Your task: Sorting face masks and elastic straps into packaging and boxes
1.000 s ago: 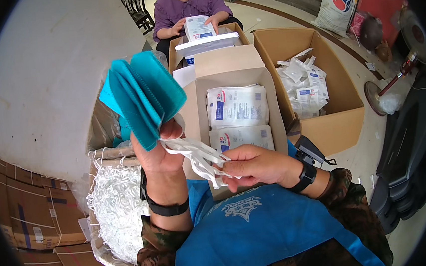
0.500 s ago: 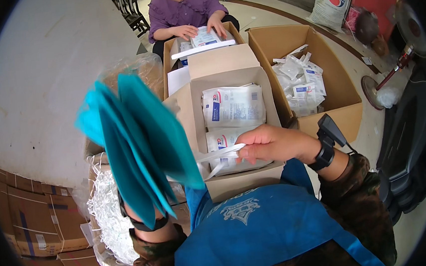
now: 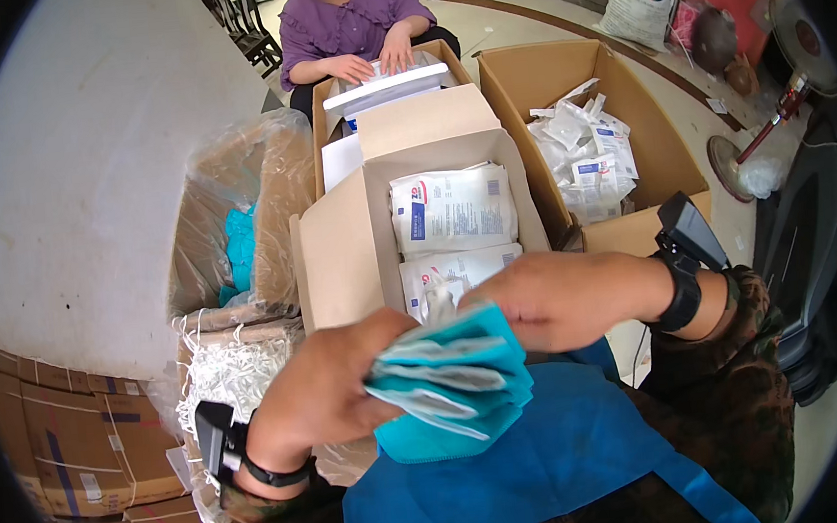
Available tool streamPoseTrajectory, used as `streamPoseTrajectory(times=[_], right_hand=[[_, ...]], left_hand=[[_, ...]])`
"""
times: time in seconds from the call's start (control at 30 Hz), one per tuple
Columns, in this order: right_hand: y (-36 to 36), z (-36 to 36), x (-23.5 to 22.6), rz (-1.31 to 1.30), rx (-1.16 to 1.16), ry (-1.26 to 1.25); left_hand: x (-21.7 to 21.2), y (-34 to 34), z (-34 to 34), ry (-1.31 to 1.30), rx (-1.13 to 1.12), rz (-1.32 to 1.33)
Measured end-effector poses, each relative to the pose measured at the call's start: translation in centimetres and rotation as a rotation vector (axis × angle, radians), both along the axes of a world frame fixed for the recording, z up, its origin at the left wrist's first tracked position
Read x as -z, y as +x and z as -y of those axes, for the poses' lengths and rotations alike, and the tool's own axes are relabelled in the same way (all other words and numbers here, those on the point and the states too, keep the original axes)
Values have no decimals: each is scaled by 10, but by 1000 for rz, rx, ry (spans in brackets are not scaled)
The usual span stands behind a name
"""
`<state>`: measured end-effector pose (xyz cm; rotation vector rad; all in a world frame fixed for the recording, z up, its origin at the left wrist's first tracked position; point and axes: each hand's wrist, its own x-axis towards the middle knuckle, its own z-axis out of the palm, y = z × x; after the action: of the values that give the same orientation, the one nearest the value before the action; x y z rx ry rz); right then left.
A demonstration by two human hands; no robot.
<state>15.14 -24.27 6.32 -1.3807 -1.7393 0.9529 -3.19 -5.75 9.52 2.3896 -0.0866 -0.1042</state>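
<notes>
A folded stack of teal face masks with white ear loops sits low in the middle of the head view, above my blue apron. My left hand grips the stack from the left. My right hand closes on its upper right edge. Just beyond them stands an open cardboard box holding white sealed packets.
A plastic-lined box with teal masks stands left, a bin of white ear loops below it. Another open box with small packets is at right. A person in purple sits opposite, hands on a white box. Flat cartons are stacked lower left.
The teal masks, held up fanned in my left hand, came down and folded together in front of me. My right hand moved from the white loops onto the stack.
</notes>
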Motion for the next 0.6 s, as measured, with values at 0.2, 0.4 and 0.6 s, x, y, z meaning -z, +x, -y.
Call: streamPoseTrajectory(times=[0.2,0.4,0.6], right_hand=[[-7,37,-10,269,-11,-64],[2,83,-35,281,58,-111],[39,119,-28,-474,811,-224]], left_hand=[[2,-26,-5,448,148,114],[27,-64,-45,650,-91,190],[52,-81,-109,-654,-798,507]])
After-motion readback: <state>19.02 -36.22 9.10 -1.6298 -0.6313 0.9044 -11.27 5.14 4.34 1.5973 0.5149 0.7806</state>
